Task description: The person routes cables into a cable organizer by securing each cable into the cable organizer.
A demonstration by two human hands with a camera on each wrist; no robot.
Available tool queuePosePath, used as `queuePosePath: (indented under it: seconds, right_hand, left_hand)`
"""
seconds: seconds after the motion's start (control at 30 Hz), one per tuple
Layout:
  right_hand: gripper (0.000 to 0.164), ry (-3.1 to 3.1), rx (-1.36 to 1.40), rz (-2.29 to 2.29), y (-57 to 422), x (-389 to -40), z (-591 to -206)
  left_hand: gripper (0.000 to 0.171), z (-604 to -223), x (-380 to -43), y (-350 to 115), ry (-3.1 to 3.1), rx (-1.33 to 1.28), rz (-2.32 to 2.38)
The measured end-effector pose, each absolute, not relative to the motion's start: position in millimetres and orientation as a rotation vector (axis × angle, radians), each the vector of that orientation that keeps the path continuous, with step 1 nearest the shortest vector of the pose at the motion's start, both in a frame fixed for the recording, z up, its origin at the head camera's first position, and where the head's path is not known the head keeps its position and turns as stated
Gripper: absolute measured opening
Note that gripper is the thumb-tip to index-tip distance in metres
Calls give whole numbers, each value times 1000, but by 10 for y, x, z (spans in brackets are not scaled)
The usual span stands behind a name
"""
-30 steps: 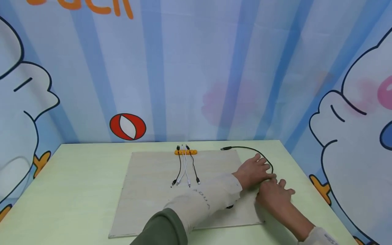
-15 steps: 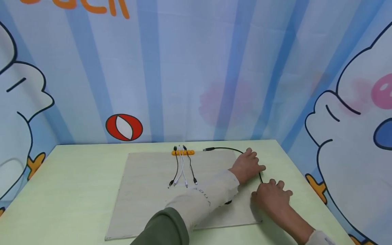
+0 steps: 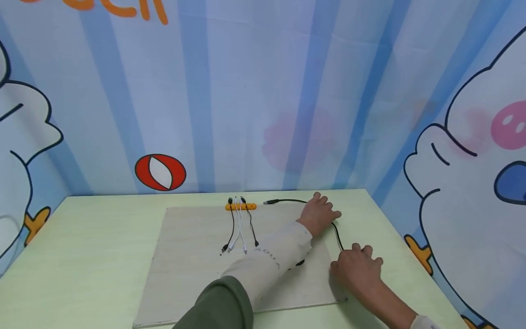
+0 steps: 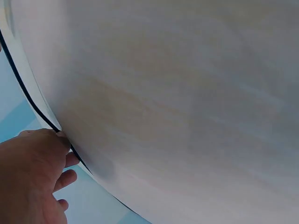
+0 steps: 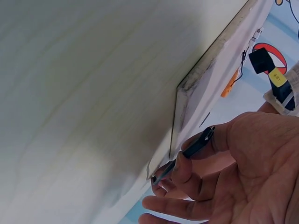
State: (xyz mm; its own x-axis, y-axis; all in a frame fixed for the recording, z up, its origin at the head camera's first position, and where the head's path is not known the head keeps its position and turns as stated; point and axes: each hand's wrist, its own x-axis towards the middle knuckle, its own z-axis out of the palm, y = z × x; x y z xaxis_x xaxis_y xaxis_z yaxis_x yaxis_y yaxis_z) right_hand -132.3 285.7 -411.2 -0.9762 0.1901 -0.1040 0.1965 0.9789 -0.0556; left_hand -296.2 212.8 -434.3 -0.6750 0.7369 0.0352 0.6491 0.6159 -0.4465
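In the head view, a black USB-type cable (image 3: 338, 236) runs along the right of a pale grey board (image 3: 181, 265). My left hand (image 3: 318, 214) reaches across the board and pinches the cable between thumb and index finger, other fingers spread; the left wrist view shows this pinch on the cable (image 4: 28, 95). Beyond that hand, the cable's far plug (image 3: 271, 201) points left behind the board. Nearer, by the board's right edge, my right hand (image 3: 358, 269) pinches the cable's other end, a black connector (image 5: 198, 143), between thumb and fingers.
An orange cable holder (image 3: 228, 207) at the board's back edge carries several short black and white cables (image 3: 236, 233). A small black object (image 3: 300, 262) on the board is partly hidden by my left sleeve. A printed curtain (image 3: 246, 91) stands behind the pale table (image 3: 94, 256).
My left hand has moved away from my right hand, back and left, baring a stretch of cable between them. The far plug has shifted left. The right hand stays nearly in place.
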Motion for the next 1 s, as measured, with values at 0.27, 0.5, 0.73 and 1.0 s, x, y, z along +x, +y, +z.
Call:
queuePosePath:
  seconds: [0.27, 0.5, 0.73, 1.0]
  right_hand:
    - [32, 3048, 280, -101, 2796, -1302, -4122]
    - [33, 3086, 275, -110, 2792, -1306, -4157]
    - [33, 3073, 266, -129, 2758, -1306, -4163]
    - [34, 3093, 221, -100, 2691, -1332, -4167]
  left_hand:
    - [59, -4294, -3062, 2056, -2646, -1186, 556]
    - [51, -4138, -3143, 1953, -2580, -1264, 375]
    - [40, -4028, -3188, 1865, -2397, -1322, 434]
    - [46, -3847, -3221, 1675, -2318, -1339, 503]
